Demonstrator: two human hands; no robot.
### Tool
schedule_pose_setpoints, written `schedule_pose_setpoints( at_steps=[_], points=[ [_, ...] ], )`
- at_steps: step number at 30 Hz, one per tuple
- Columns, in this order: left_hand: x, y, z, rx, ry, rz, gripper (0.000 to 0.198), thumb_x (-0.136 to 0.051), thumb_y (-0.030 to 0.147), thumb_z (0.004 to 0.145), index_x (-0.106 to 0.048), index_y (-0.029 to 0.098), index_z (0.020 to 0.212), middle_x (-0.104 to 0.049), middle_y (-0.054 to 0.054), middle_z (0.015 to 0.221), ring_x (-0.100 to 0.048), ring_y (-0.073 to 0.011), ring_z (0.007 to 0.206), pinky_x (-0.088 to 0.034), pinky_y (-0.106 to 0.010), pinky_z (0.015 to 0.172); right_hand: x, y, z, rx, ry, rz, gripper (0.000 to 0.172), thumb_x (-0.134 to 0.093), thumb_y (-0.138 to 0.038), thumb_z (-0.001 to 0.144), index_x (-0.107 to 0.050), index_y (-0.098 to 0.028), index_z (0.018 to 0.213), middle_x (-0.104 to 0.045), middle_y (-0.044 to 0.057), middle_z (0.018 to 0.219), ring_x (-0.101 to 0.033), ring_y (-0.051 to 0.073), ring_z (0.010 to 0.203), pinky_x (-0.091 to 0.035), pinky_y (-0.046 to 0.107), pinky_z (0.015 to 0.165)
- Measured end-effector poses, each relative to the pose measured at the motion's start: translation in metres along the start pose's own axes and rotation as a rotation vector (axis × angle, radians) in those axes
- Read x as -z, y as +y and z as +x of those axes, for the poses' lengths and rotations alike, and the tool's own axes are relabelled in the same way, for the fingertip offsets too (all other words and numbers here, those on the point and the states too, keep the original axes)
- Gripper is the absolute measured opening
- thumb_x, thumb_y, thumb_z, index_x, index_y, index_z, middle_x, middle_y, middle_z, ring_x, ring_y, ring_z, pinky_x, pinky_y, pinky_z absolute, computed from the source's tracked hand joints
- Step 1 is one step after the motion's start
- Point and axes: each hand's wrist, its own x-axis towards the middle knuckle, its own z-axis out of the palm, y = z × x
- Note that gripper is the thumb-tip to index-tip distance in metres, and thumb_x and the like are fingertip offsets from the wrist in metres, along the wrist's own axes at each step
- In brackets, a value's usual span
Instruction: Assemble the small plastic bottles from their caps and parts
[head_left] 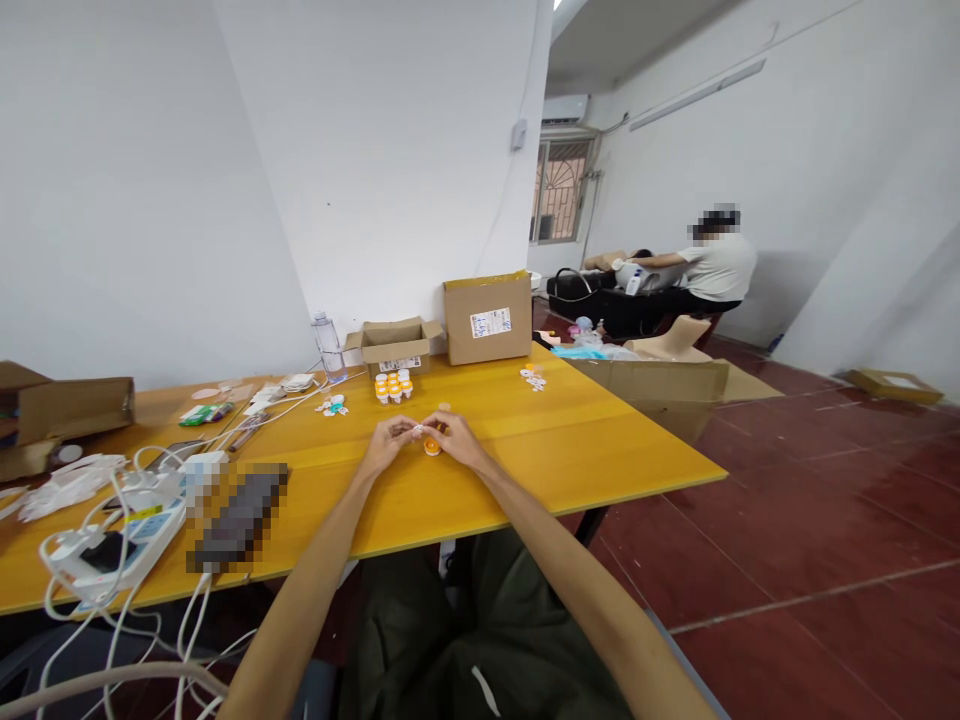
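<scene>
My left hand (390,441) and my right hand (452,436) meet over the middle of the table (540,440). Between their fingertips is a small whitish piece (418,431), too small to name; both hands are closed on it. Just below the fingers lies a round orange cap (432,447) with a paler centre. Another pale round piece (445,407) shows behind my right hand, partly covered. Farther back stands a tight group of small white bottles with orange and white tops (394,388).
Small white pieces lie in two piles, one at the right (533,378), one at the left (332,406). Behind stand an open carton (395,345), a closed carton (487,320) and a clear bottle (328,348). A power strip (150,530) with cables occupies the left. Another person (720,265) sits far right.
</scene>
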Motion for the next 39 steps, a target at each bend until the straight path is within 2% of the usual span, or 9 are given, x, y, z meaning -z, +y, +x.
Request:
schedule_pose_setpoints(
  at_steps=[8,18,26,30,34,39],
  points=[
    [0.001,-0.006,0.002,-0.041,-0.012,0.004,0.026,-0.079,0.042,0.068,-0.070,0.019,0.077,-0.073,-0.003,0.073,-0.069,-0.0190,0.074,-0.055,-0.031,0.073,0.000,0.004,0.000,0.022,-0.006,0.021,0.013,-0.064,-0.029,0.088,-0.073,-0.021,0.081,-0.073,0.002,0.079,-0.064,0.016,0.073,-0.049,0.026,0.068],
    [0.002,-0.007,0.003,-0.060,-0.014,-0.007,0.023,-0.080,0.039,0.069,-0.071,0.019,0.077,-0.074,-0.003,0.074,-0.070,-0.0195,0.075,-0.057,-0.032,0.076,-0.001,0.001,0.000,0.031,-0.001,0.038,0.014,-0.063,-0.027,0.087,-0.073,-0.021,0.078,-0.073,0.002,0.077,-0.064,0.015,0.071,-0.049,0.026,0.066],
    [0.002,-0.005,0.002,-0.046,-0.004,0.008,0.024,-0.079,0.040,0.069,-0.069,0.019,0.076,-0.073,-0.003,0.074,-0.069,-0.0192,0.076,-0.056,-0.031,0.075,-0.002,0.001,0.000,0.002,0.008,-0.015,0.012,-0.063,-0.028,0.087,-0.073,-0.021,0.085,-0.073,0.002,0.080,-0.064,0.015,0.074,-0.048,0.025,0.067],
    [0.002,-0.002,0.002,-0.039,0.026,0.011,0.026,-0.079,0.042,0.069,-0.067,0.019,0.076,-0.072,-0.003,0.075,-0.069,-0.0190,0.077,-0.055,-0.030,0.072,-0.001,-0.002,-0.001,0.015,0.081,-0.129,0.014,-0.062,-0.029,0.088,-0.072,-0.022,0.096,-0.072,0.002,0.086,-0.065,0.016,0.080,-0.049,0.027,0.074],
    [0.002,0.001,0.002,-0.012,0.075,-0.011,0.029,-0.079,0.044,0.067,-0.064,0.020,0.074,-0.070,-0.001,0.070,-0.067,-0.0179,0.071,-0.053,-0.029,0.068,0.007,-0.005,-0.005,0.009,0.141,-0.375,0.015,-0.057,-0.024,0.090,-0.071,-0.024,0.096,-0.071,0.004,0.091,-0.064,0.018,0.085,-0.049,0.030,0.083],
    [0.004,0.001,0.003,0.037,0.144,-0.038,0.033,-0.080,0.046,0.064,-0.060,0.021,0.071,-0.069,-0.001,0.067,-0.064,-0.0164,0.065,-0.050,-0.027,0.063,0.021,-0.010,-0.009,-0.162,0.170,-0.684,0.016,-0.055,-0.023,0.092,-0.071,-0.024,0.095,-0.071,0.007,0.097,-0.064,0.020,0.093,-0.048,0.029,0.084]
  ],
)
